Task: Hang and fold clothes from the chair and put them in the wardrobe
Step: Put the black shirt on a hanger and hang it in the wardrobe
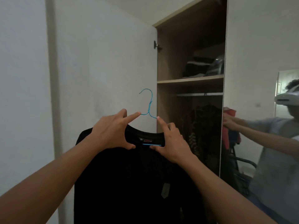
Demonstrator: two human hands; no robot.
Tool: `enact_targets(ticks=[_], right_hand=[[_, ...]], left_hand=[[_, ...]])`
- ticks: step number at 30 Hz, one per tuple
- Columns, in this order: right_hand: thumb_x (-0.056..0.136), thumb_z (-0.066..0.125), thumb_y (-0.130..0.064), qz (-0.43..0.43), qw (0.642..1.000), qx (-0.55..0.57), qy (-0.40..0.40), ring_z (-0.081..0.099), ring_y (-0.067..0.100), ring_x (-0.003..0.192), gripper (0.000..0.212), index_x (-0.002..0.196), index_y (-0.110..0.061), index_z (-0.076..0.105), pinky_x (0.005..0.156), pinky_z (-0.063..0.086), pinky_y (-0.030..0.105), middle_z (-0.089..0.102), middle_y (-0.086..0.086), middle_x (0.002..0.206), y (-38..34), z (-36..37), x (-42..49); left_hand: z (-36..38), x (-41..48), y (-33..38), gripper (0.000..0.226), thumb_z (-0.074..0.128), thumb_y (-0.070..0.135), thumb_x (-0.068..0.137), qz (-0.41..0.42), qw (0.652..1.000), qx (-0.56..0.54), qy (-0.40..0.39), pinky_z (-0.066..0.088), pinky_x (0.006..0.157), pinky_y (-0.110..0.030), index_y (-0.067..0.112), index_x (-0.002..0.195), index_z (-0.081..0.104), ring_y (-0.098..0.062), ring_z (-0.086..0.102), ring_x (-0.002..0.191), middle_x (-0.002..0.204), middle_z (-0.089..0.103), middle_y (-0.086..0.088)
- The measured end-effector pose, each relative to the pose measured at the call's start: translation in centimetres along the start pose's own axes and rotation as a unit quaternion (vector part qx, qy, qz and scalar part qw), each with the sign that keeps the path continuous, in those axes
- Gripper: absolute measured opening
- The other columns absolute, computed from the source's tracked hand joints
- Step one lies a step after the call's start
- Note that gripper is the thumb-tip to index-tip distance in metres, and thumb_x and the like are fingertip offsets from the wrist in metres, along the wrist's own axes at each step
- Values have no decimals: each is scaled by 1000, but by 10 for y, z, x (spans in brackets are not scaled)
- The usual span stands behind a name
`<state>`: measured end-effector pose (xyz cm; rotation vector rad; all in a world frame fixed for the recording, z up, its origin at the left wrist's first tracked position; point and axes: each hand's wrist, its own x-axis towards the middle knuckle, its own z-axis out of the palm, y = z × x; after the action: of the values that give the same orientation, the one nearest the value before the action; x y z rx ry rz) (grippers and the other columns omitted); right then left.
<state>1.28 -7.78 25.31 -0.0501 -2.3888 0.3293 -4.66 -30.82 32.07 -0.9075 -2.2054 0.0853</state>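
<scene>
at the wardrobe (171, 55), hands (111, 131) (174, 143) pinch a black shirt (129, 178) on blue wire hanger (149, 107).

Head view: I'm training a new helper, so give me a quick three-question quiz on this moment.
1. True or false: the black shirt is already on the blue hanger.
2. How many hands hold the collar? A none; B one; C two.
3. Fill in: inside the wardrobe, the hanger's hook is not yet on the ____.
Key: 1 true; 2 C, left hand and right hand; 3 rail.
</scene>
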Motion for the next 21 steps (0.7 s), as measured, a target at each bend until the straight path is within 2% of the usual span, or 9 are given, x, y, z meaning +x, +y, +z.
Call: enact_targets(ticks=[7, 12, 15, 21], right_hand=[[75, 78, -53, 17, 998, 54, 20, 43, 22, 126, 109, 147, -55, -3, 102, 47, 55, 35, -1, 133, 53, 56, 79], [77, 78, -50, 29, 996, 86, 26, 45, 23, 127, 108, 146, -58, -4, 101, 49, 50, 31, -3, 134, 84, 97, 160], [78, 80, -41, 45, 990, 130, 35, 44, 23, 129, 108, 145, -60, -3, 106, 46, 50, 30, -3, 135, 106, 123, 196], [86, 74, -17, 88, 981, 167, 45, 38, 25, 137, 107, 149, -52, -6, 115, 36, 44, 20, -4, 148, 164, 167, 263]], left_hand=[[68, 90, -24, 121, 69, 84, 51, 38, 999, 25, 2, 29, 48, -26, 44, 152, 16, -13, 47, 65, 104, 42, 9], [114, 165, -54, 122, 69, 84, 52, 49, 998, 35, 9, 40, 55, -28, 43, 153, 12, -16, 54, 75, 110, 44, 6], [141, 208, -59, 123, 70, 83, 52, 58, 997, 43, 6, 48, 59, -29, 42, 152, 12, -18, 60, 84, 114, 46, 3], [205, 288, -41, 116, 71, 76, 61, 85, 992, 81, 43, 43, 65, -32, 31, 153, 14, -22, 58, 95, 117, 49, -4]])
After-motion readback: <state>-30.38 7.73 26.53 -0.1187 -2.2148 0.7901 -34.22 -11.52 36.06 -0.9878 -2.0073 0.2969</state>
